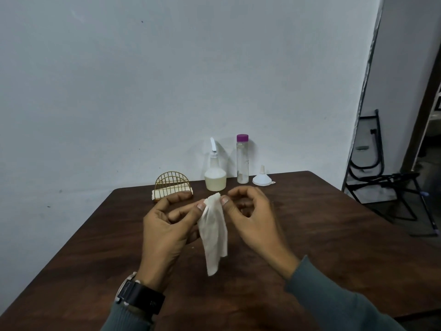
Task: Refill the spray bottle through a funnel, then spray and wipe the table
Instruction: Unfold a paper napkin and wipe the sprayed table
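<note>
The paper napkin hangs in the air above the middle of the table, in front of me, with its lower corner free and clear of the wood. It is folded lengthwise into a narrow strip and droops straight down.

Handling, as I judge it: very light, limp and easily torn. It has no stiffness to push against, so it must be carried by a pinch and not by a full grasp. The best hold is the upper edge, where the layers meet. Once wetted it will probably weaken and cling, so pressure should be flat and gentle when wiping.

Hand state:
1. My left hand pinches the upper left edge between thumb and forefinger. The other fingers are loosely spread.
2. My right hand meets the upper right edge with the thumb tip, forefinger curled over it. I read this as a light pinch. The other fingers are curled and hold nothing.

At the far edge of the table, against the wall, stand the following, left to right:
- a wire napkin holder with napkins in it;
- the spray bottle, upright, nozzle fitted, pale liquid in its base;
- a tall clear bottle with a purple cap;
- the funnel, resting mouth down.

All four are well apart from my hands.
</note>
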A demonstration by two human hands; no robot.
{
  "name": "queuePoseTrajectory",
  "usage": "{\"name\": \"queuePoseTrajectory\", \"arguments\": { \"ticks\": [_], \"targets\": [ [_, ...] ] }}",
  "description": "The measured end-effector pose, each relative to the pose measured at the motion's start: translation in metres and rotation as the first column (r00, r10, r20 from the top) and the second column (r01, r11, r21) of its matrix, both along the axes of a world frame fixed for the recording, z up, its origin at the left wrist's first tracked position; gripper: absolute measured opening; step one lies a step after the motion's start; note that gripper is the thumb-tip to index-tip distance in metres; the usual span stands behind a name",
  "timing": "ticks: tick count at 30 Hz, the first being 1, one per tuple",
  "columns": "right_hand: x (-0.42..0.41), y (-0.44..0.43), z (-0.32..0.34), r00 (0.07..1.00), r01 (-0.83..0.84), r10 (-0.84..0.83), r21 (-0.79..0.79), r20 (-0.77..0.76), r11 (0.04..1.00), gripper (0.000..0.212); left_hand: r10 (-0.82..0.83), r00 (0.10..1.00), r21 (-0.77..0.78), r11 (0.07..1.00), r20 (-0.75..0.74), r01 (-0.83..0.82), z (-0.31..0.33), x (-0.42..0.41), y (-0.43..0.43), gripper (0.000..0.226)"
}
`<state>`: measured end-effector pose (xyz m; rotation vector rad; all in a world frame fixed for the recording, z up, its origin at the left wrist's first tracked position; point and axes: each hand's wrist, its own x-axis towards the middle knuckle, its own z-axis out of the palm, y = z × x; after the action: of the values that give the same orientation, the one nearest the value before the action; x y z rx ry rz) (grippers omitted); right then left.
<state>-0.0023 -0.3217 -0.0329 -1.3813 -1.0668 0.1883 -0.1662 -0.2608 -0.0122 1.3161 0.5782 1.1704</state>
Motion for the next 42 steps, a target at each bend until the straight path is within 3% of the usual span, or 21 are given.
{"name": "queuePoseTrajectory", "arguments": {
  "ticks": [2,4,6,9,12,16,21,28,31,34,37,40,42],
  "targets": [
    [-0.007,-0.009,0.001,0.998,-0.056,0.055,0.028,0.033,0.998,0.027,-0.002,1.000,-0.031,1.000,0.029,0.003,0.001,0.001,-0.001,0.037],
    [-0.016,-0.014,-0.001,0.984,-0.180,0.180,-0.046,0.007,0.983,0.038,-0.011,0.999,-0.054,0.998,0.034,0.013,0.001,0.003,-0.003,0.039],
    [-0.019,-0.014,-0.003,0.973,-0.229,0.228,-0.079,-0.022,0.970,0.035,-0.037,0.999,-0.070,0.997,0.036,0.040,0.002,0.003,-0.005,0.038],
    [-0.013,-0.009,-0.004,0.969,-0.230,0.228,-0.009,-0.100,0.973,0.011,-0.080,0.994,-0.118,0.989,0.069,0.088,0.003,0.003,-0.005,0.038],
    [-0.010,-0.010,-0.001,0.939,-0.277,0.272,0.006,-0.212,0.961,0.014,-0.090,0.992,-0.149,0.983,0.088,0.102,0.005,0.001,-0.003,0.035],
    [0.000,-0.011,0.005,0.875,-0.195,0.207,0.074,-0.438,0.978,0.015,0.003,0.995,-0.139,0.990,0.095,0.010,0.006,-0.006,0.007,0.029],
    [0.015,-0.012,0.005,0.854,-0.169,0.172,0.050,-0.491,0.984,0.009,0.004,0.997,-0.153,0.988,0.072,0.007,0.001,-0.012,0.017,0.027],
    [0.033,0.003,-0.007,0.948,-0.066,-0.001,-0.198,-0.319,0.978,0.006,0.016,0.994,-0.173,0.984,-0.110,-0.035,-0.026,0.002,0.044,0.025],
    [0.054,0.006,-0.026,0.991,0.129,-0.128,-0.468,0.034,0.874,0.014,0.060,0.971,-0.153,0.983,-0.230,-0.097,-0.047,0.008,0.060,0.027],
    [0.070,0.000,-0.049,0.953,0.260,-0.096,-0.618,0.287,0.742,0.035,0.176,0.905,0.054,0.984,-0.386,-0.168,-0.066,0.007,0.063,0.029],
    [0.073,-0.008,-0.060,0.886,0.340,-0.033,-0.598,0.463,0.726,0.045,0.250,0.821,0.258,0.957,-0.513,-0.130,-0.074,0.010,0.053,0.028],
    [0.067,-0.011,-0.061,0.824,0.264,0.070,-0.490,0.563,0.831,0.035,0.273,0.772,0.384,0.922,-0.574,-0.041,-0.074,0.026,0.044,0.025],
    [0.056,-0.012,-0.060,0.779,0.183,0.208,-0.531,0.592,0.828,0.039,0.288,0.776,0.435,0.900,-0.561,-0.020,-0.073,0.037,0.042,0.024]
  ]
}}
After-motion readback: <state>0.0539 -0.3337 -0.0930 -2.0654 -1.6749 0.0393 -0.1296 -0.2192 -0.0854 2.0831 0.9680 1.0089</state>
